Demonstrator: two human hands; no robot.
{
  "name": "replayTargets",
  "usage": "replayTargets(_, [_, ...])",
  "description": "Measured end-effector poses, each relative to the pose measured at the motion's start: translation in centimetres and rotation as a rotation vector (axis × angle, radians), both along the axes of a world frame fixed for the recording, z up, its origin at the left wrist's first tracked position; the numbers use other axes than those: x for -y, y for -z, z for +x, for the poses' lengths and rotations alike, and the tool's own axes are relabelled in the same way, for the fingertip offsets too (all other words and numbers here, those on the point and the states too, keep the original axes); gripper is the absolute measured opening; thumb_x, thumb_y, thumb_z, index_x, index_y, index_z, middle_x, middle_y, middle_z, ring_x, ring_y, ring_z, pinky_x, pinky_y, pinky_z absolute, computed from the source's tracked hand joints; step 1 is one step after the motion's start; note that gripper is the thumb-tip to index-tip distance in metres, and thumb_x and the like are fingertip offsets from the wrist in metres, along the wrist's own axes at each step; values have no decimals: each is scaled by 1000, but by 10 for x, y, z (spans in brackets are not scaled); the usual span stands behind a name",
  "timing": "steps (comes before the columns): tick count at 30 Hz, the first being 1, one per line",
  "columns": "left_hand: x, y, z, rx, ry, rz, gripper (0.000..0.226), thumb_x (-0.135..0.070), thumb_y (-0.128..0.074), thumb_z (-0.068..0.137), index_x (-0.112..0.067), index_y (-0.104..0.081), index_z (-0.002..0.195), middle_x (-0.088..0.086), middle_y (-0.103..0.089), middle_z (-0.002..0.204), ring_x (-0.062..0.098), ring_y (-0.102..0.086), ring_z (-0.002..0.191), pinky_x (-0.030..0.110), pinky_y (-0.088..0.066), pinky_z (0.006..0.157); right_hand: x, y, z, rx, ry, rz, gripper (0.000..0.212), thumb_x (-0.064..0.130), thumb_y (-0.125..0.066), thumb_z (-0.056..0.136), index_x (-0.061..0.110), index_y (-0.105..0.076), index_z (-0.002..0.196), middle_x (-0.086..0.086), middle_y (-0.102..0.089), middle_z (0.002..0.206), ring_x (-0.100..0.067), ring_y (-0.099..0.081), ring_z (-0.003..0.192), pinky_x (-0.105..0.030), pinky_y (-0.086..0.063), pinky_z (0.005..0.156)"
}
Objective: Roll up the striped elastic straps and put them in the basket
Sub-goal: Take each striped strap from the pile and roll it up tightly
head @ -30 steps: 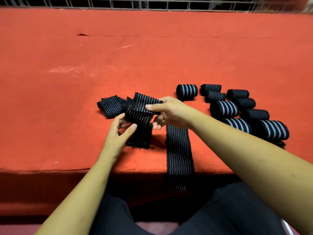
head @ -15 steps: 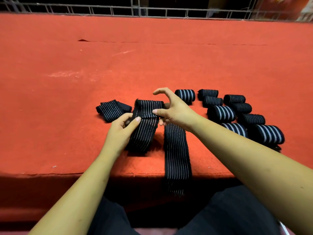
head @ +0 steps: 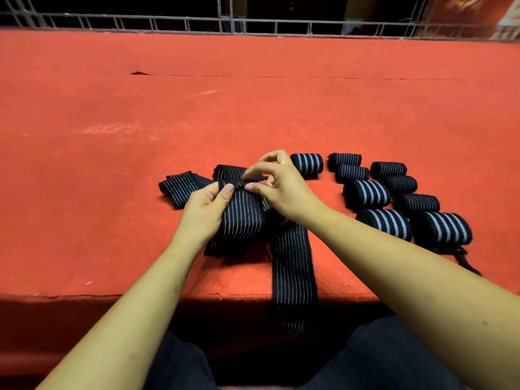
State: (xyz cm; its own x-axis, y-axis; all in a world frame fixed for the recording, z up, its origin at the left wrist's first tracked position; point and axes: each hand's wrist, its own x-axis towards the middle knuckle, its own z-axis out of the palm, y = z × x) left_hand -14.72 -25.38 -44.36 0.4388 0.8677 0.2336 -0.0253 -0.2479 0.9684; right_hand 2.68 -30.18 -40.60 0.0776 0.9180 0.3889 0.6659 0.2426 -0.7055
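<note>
A black strap with thin white stripes (head: 242, 218) lies folded on the red table in front of me. My left hand (head: 205, 209) pinches its far end from the left, thumb on top. My right hand (head: 281, 187) pinches the same end from the right with thumb and forefinger, the other fingers curled above. A second flat strap (head: 292, 274) runs from under my right wrist over the table's front edge. Another folded strap (head: 183, 187) lies to the left. Several rolled straps (head: 368, 192) sit in a cluster on the right. No basket is in view.
The red felt table (head: 253, 114) stretches far back to a metal rail (head: 253, 23). Its front edge (head: 140, 295) runs just above my lap. A loose dark strap end (head: 464, 260) trails from the nearest roll at the right.
The strap that hung lifted between my hands now lies on the table. Both hands have come together at its far end, and the right fingers have closed onto it.
</note>
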Motion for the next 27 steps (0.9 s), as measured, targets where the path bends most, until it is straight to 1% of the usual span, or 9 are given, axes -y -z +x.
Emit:
replayTargets(3, [1,3,0,-67,23,74,23,-20,-51,103,-11,-67,88,-9,-66,75,4,-57,71,26,-44,64,-6,1,4,-36,114,2,6,15,-72,88,21,-73,89,3,-60,95,8,-49,69,-12,-38,73])
replayTargets(7, [-3,6,-10,-141,54,103,21,-23,-55,101,-14,-71,91,-5,-68,81,9,-61,75,28,-46,68,-15,-8,23,-542,281,-91,16,5,-55,99,14,-62,86,-9,-64,68,-12,-59,43,-25,-47,46])
replayTargets(10, [4,6,-19,-134,113,49,46,-41,-56,96,0,-67,79,2,-64,75,12,-58,69,29,-43,66,-14,-16,24,-798,144,-150,19,-1,-49,100,6,-59,84,-16,-60,77,-21,-64,56,-29,-55,57])
replayTargets(13, [-2,1,-14,-14,69,-41,59,-42,-39,103,-10,-70,64,-2,-66,71,11,-58,71,20,-42,66,-9,-29,13,-970,-25,-246,22,16,-56,98,8,-61,78,-6,-55,69,-14,-53,59,-26,-46,60])
replayTargets(16, [-17,-5,-6,-12,74,-154,30,-37,-49,101,-23,-75,97,-1,-75,105,21,-62,117,26,-51,86,5,-46,5,-842,-325,-453,6,9,-65,92,14,-64,87,0,-57,73,-9,-54,65,-19,-45,60])
replayTargets(18, [-9,-1,-6,-14,219,-100,39,-49,-60,92,-29,-62,125,-1,-62,136,17,-52,133,31,-44,105,9,-54,3,-755,-481,-518,35,-12,-58,88,16,-61,108,-10,-60,92,-13,-61,70,-21,-48,58])
replayTargets(22, [14,-7,2,4,323,-101,33,-23,-71,87,-16,-62,118,-4,-74,111,10,-67,106,24,-51,92,1,-62,16,-415,-277,-468,52,-7,-71,82,10,-58,129,-19,-59,117,-19,-62,95,-34,-55,86])
replayTargets(24, [21,-13,4,64,270,-134,30,-19,-69,82,-14,-65,111,-4,-75,97,10,-69,92,25,-53,82,-1,-62,26,-106,-75,-415,29,5,-77,82,-1,-68,108,-12,-65,95,-7,-60,72,-20,-50,63])
replayTargets(27, [26,-15,4,27,339,-145,29,-7,-68,86,-11,-63,114,-3,-74,99,11,-68,93,24,-54,81,-4,-48,42,-361,104,-304,12,6,-68,90,10,-60,83,-9,-58,73,-13,-51,54,-24,-36,48])
